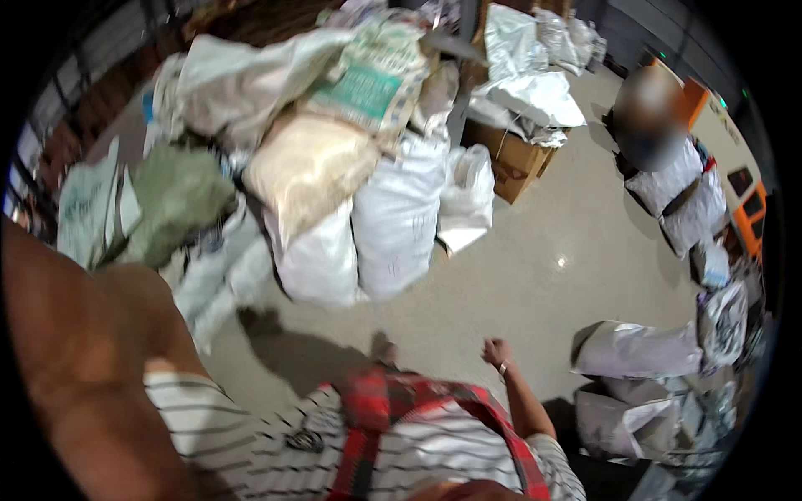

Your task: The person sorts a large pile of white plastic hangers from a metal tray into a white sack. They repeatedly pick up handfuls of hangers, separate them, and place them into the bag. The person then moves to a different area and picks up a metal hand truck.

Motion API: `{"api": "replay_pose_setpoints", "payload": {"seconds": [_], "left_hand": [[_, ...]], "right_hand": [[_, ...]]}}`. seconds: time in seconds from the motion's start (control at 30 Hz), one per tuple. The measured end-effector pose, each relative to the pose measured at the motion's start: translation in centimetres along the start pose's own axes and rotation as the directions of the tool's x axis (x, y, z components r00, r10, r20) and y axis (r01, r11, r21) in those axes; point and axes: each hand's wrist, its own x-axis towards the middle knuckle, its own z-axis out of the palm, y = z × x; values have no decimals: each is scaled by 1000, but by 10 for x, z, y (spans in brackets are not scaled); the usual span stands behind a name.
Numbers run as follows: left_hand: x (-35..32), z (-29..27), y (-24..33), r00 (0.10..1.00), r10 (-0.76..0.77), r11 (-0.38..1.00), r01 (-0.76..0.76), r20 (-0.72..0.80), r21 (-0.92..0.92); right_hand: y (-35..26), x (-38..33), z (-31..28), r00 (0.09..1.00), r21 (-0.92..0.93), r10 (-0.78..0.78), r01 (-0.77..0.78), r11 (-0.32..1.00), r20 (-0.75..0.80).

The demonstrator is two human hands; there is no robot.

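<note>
My right hand (496, 352) hangs over the grey floor with its fingers curled in, and I see nothing in it. A thin band circles that wrist. Very close at the left, my raised, bent left arm (79, 359) fills the edge of the view; its hand lies outside the picture. Ahead of me stand two full white sacks (399, 221), with a cream sack (311, 167) lying across the top. Behind them is a sack with a green printed panel (359, 90). An olive-green sack (177, 196) slumps beyond my left arm. Neither hand visibly touches a sack.
A cardboard box (510, 163) topped with white bags stands past the pile. Silvery-white sacks (639, 349) lie at the right. Farther back, a blurred person (650, 113) is near an orange and cream machine (725, 138). Grey floor (535, 275) runs between the piles.
</note>
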Motion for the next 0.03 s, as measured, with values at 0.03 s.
{"api": "replay_pose_setpoints", "payload": {"seconds": [0.03], "left_hand": [[-17,8,-23,998,60,998,-61,-37,-33]], "right_hand": [[35,23,-9,999,98,33,-33,995,6]]}}
